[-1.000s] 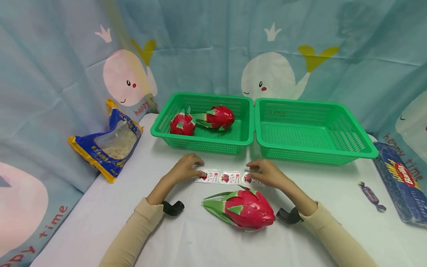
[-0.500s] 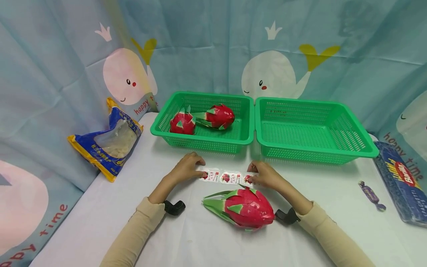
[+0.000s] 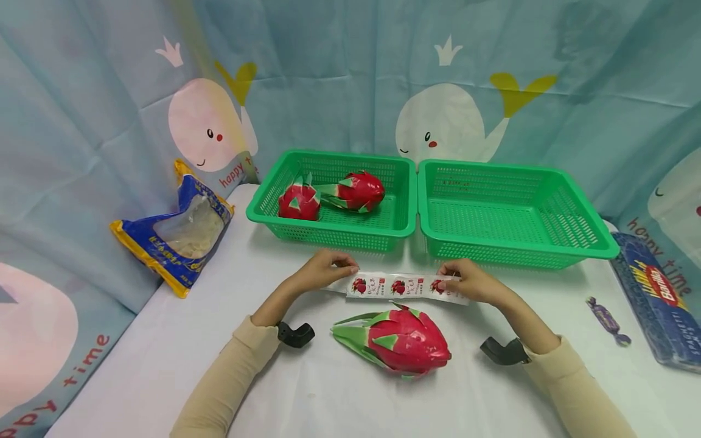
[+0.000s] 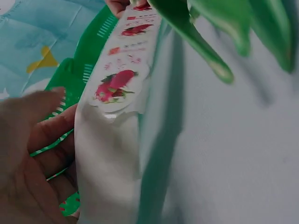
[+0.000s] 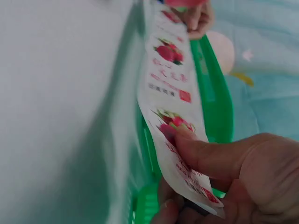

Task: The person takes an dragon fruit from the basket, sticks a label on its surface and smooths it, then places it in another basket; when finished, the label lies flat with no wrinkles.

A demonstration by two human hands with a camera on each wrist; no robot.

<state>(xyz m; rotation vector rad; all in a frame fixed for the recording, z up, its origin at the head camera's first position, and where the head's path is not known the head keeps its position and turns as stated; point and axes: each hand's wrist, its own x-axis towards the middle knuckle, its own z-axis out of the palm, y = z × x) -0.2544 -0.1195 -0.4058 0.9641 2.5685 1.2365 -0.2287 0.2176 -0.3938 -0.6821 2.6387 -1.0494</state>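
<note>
A strip of white stickers (image 3: 398, 285) printed with red dragon fruit stretches between the two hands. My right hand (image 3: 473, 281) pinches its right end, the thumb (image 5: 205, 151) lying over a sticker and the fingers behind. At the other end, my left hand (image 3: 323, 271) touches the edge of the strip's blank backing (image 4: 107, 154); its fingers reach behind and its thumb (image 4: 35, 105) stands off the strip. In front of the strip, a red dragon fruit (image 3: 413, 340) with green leaves lies on the table, its leafy end to the left.
Behind the hands stand a green basket (image 3: 339, 230) with two dragon fruits (image 3: 361, 191) and a second green basket (image 3: 515, 252) with nothing in it. A blue and yellow bag (image 3: 181, 234) lies at left. A wrapped candy (image 3: 608, 320) and blue Barilla pack (image 3: 659, 298) are at right.
Both hands have shifted right along the table, and the strip of stickers has moved right with them. It now looks raised between the hands. The dragon fruit in front has stayed put.
</note>
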